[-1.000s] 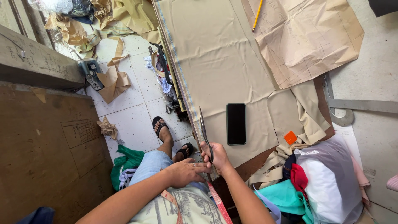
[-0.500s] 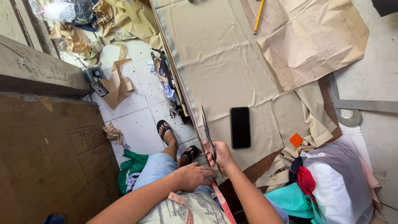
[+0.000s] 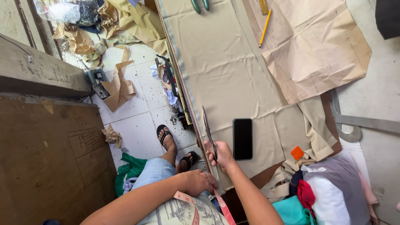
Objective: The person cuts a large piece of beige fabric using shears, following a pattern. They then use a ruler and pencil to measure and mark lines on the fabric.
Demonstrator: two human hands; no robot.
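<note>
The beige cloth (image 3: 227, 71) on the table is matt and smooth, with a pale woven edge. The scissors (image 3: 208, 131) look like dark dull metal. The phone (image 3: 242, 138) has a glossy black glass face. The pattern paper (image 3: 310, 46) at far right is matt brown and creased. The measuring tape (image 3: 223, 206) looks like pink plastic. The floor tiles (image 3: 137, 121) are pale and slightly glossy.
</note>
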